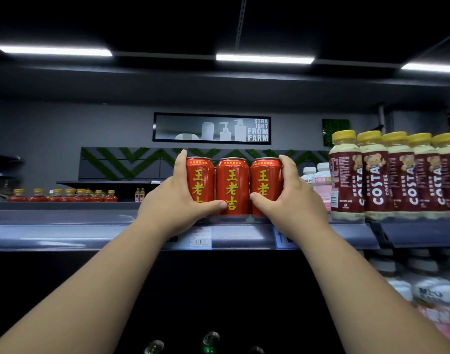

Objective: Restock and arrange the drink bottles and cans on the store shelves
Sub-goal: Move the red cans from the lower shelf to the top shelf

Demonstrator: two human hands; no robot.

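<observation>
Left grip (pixel 177 198), right grip (pixel 293 198) curled round cans (pixel 232 185)

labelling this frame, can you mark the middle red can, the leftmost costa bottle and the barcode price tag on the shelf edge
middle red can (pixel 232 186): head view, front of its label
leftmost costa bottle (pixel 344 136): head view, its yellow cap
barcode price tag (pixel 200 237): head view, its white centre

Both bare forearms (pixel 96 284) reach far, converging. The left grip (pixel 177 200) curls round the left can (pixel 199 180), the right grip (pixel 290 200) round the right can (pixel 264 180), thumbs pointing inward.
</observation>
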